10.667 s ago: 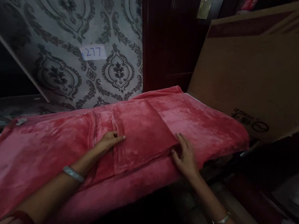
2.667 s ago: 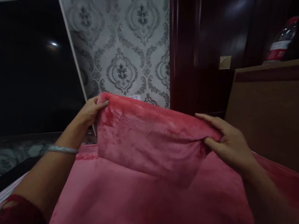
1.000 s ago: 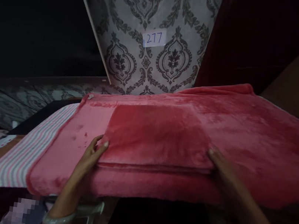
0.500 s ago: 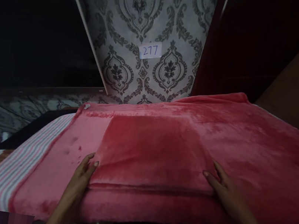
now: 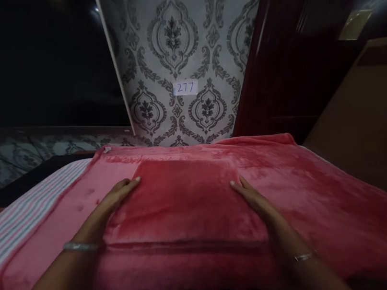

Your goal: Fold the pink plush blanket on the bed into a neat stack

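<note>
Presently, both hands lay flat and spread, pinching nothing.

Left hand (image 5: 112, 201): palm down, fingers extended along the left edge of the folded red cloth (image 5: 188, 202), fingertips toward the far left corner; a pale bangle (image 5: 81, 247) on the wrist.

Right hand (image 5: 257, 205): palm down, fingers together and stretched toward the far right corner of the same cloth, pressing its right edge; a thin bracelet (image 5: 303, 256) on the wrist.

Folded red cloth: plush, a neat rectangle of several layers, lying between the two hands on top of the pink blanket (image 5: 332, 209), near the front edge.

Pink blanket: spread wide under the folded piece, reaching to the right and back.

Striped sheet (image 5: 0, 242): pink, white and grey, showing at lower left beside the blanket.

Behind: patterned grey wallpaper (image 5: 180, 41) bearing a paper label marked 277 (image 5: 185, 87); a dark screen (image 5: 41, 44) leaning at left; dark wooden door (image 5: 288, 67); brown cardboard (image 5: 375, 119) at right.

Step in hand, as judged: squaring and smoothing the folded piece after a fold. The next move would call for even pressure along both side edges so the layers stay aligned.
</note>
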Action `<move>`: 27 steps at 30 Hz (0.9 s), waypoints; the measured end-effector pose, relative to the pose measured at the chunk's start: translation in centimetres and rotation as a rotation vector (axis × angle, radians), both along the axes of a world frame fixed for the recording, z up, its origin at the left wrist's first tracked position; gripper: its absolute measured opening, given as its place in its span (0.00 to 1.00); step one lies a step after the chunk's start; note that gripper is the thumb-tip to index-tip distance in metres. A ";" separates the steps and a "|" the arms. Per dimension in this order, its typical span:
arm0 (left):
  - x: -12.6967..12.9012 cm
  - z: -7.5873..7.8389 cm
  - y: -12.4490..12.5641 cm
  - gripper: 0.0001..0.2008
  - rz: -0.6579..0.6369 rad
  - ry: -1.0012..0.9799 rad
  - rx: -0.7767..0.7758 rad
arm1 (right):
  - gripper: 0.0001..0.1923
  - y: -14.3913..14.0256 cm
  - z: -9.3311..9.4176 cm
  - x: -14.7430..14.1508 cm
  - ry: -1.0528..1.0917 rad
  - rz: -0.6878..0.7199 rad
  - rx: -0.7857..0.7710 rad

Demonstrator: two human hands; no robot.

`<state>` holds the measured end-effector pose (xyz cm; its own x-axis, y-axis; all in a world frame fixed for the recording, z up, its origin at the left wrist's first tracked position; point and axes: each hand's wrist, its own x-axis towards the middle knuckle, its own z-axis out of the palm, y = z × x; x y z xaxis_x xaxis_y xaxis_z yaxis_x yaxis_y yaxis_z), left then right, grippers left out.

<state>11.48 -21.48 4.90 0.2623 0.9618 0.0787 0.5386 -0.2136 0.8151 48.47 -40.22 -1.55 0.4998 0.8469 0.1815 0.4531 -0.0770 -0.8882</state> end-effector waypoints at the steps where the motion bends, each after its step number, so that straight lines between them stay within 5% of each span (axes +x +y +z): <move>1: 0.6 -0.4 0.5 0.17 0.023 0.046 0.014 | 0.33 0.6 -0.3 0.0 0.038 0.024 0.016; 8: 1.4 -3.9 2.1 0.11 0.207 0.092 0.062 | 0.36 1.2 -4.1 0.6 0.032 -0.153 0.082; 13: 0.5 -4.4 1.0 0.14 0.147 0.001 0.026 | 0.36 -0.3 -3.6 1.1 0.094 -0.003 0.059; 16: 0.1 -3.0 1.2 0.21 0.150 0.012 0.042 | 0.37 0.0 -2.5 3.2 -0.076 -0.034 0.025; 19: 1.5 0.2 2.6 0.23 0.166 0.070 0.137 | 0.36 2.9 0.2 4.0 -0.426 -0.129 0.074; 23: 7.0 3.8 3.6 0.25 0.029 0.141 0.292 | 0.31 8.1 5.4 -0.6 -0.722 -0.063 -0.030; 25: 9.7 3.4 3.0 0.28 -0.059 0.230 0.374 | 0.30 9.6 6.5 -3.8 -0.784 -0.086 -0.130; 27: 11.2 1.4 2.1 0.30 -0.114 0.453 0.458 | 0.29 10.1 5.7 -6.1 -0.829 -0.094 -0.218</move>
